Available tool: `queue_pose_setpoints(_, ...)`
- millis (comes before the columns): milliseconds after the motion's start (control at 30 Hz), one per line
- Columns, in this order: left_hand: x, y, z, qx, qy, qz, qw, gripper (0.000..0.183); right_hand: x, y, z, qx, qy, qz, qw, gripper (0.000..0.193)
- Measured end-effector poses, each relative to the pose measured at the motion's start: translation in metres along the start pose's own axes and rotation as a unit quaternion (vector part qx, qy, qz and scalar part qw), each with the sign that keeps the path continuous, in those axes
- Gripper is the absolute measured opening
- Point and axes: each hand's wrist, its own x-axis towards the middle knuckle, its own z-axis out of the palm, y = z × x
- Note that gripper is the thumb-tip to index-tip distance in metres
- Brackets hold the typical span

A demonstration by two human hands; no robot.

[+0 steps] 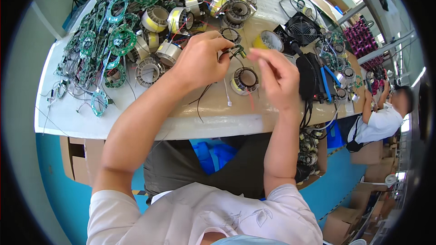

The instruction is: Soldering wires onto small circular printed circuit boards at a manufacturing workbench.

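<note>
- White shirt (204,213) fills the foreground, below the front edge of the tabletop (190,127).
- Beyond it, over the middle of the tabletop, the left grip (200,61) has thumb and forefinger closed on a small wired part (238,49), dark green and held up off the surface.
- Facing it, the right grip (279,79) is blurred, fingertips drawn together beside the part; whether they hold anything, I cannot tell.
- That part looks light and rather fragile, its leads limp; its rim would probably be a safer hold than the thin wires.
- Just below, back from the front edge, lies a wound stator ring (245,80); likely dense and stiff, best taken by the outer wall, clear of the windings.
- Farther out, ring-shaped circuit boards (121,41) heap toward the left edge, more stators (181,20) toward the back edge.
- Blue-handled pliers (326,84) lie toward the right edge, near a black fan (303,28).
</note>
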Motion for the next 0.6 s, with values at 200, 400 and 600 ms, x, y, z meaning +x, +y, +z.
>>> queue_pose_setpoints(200, 0.013, 0.013, -0.005, -0.041, -0.053, -0.089, 0.994, 0.026, -0.053, -0.019, -0.004, 0.095, -0.045, 0.119, 0.987, 0.036)
queue_pose_setpoints(400, 0.009, 0.007, -0.010, -0.050, -0.043, -0.102, 0.993, 0.031, -0.049, 0.002, 0.031, 0.098, 0.075, 0.145, 0.982, 0.014)
queue_pose_setpoints(600, 0.011, 0.002, -0.005, -0.054, 0.013, -0.045, 0.997, 0.024, -0.023, 0.002, 0.016, 0.160, 0.159, 0.236, 0.945, 0.019)
